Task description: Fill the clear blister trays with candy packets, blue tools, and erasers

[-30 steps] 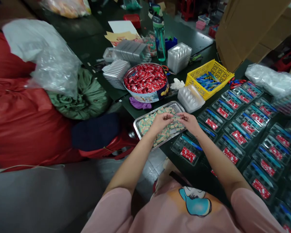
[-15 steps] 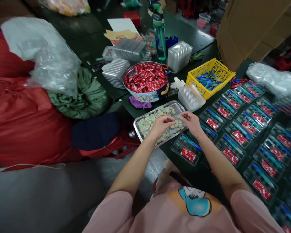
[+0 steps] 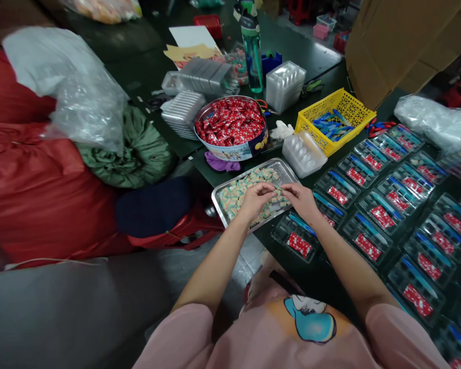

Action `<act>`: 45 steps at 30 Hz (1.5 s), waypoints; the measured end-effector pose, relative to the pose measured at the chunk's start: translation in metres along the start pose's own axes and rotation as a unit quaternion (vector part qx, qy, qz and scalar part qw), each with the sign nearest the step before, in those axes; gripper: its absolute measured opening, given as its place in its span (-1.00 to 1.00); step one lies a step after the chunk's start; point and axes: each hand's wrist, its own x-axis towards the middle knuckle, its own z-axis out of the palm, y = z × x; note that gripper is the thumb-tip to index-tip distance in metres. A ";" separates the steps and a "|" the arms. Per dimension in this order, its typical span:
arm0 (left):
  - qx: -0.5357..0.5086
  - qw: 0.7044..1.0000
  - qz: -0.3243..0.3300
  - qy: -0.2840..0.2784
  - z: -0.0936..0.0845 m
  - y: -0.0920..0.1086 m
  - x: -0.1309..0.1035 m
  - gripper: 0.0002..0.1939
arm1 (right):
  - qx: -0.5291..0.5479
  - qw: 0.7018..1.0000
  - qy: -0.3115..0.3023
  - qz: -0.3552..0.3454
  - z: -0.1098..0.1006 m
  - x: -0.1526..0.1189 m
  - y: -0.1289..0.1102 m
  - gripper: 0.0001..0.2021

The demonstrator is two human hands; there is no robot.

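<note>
A metal tray point(image 3: 219, 205) at the table's edge holds many small tan-and-green pieces point(image 3: 236, 193). Above its right part, my left hand point(image 3: 256, 201) is closed in a pinch, palm down; what lies between its fingertips is too small to make out. Facing it, my right hand point(image 3: 300, 200) pinches what looks like one small tan-and-green piece, its fingertips almost touching those of the left. To the right lie rows of clear plastic trays point(image 3: 297, 236), each with a blue pen-like item and a red dotted packet.
Behind the tray stands a round tin point(image 3: 230, 152) full of red packets. Near it are a clear plastic stack point(image 3: 304, 154), a yellow basket point(image 3: 332, 146) of blue items, a purple cloth point(image 3: 221, 163) and a water bottle point(image 3: 252, 56). Red sacks point(image 3: 42, 189) fill the left side.
My right hand has moved left and slightly down, bringing its fingertips close to my left hand's. The left hand has barely shifted.
</note>
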 end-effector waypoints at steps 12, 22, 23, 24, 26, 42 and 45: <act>0.004 1.000 -0.019 0.013 0.000 -0.002 -0.002 -0.68 | 0.046 0.999 -0.002 0.023 0.006 -0.002 0.005 -0.77; 0.134 0.990 0.041 0.012 0.006 0.001 0.009 -0.66 | 0.002 0.999 0.036 -0.001 -0.001 0.001 -0.001 -0.80; 0.137 0.990 0.044 0.012 0.009 0.001 0.010 -0.64 | 0.004 0.999 0.039 -0.007 -0.003 0.001 -0.002 -0.79; 0.140 0.989 0.044 0.010 0.011 0.001 0.011 -0.62 | 0.007 0.999 0.040 -0.012 -0.005 0.001 -0.002 -0.78; 0.154 0.988 0.033 0.000 0.017 0.002 0.011 -0.61 | 0.014 0.999 0.041 -0.015 -0.009 0.000 -0.002 -0.77; 0.238 0.971 -0.001 0.008 0.011 0.012 -0.010 -0.65 | -0.234 0.930 0.258 0.118 -0.267 0.089 0.095 -0.85; 0.260 0.965 0.015 0.041 0.007 0.009 -0.007 -0.63 | -0.314 0.900 0.257 0.157 -0.301 0.117 0.111 -0.85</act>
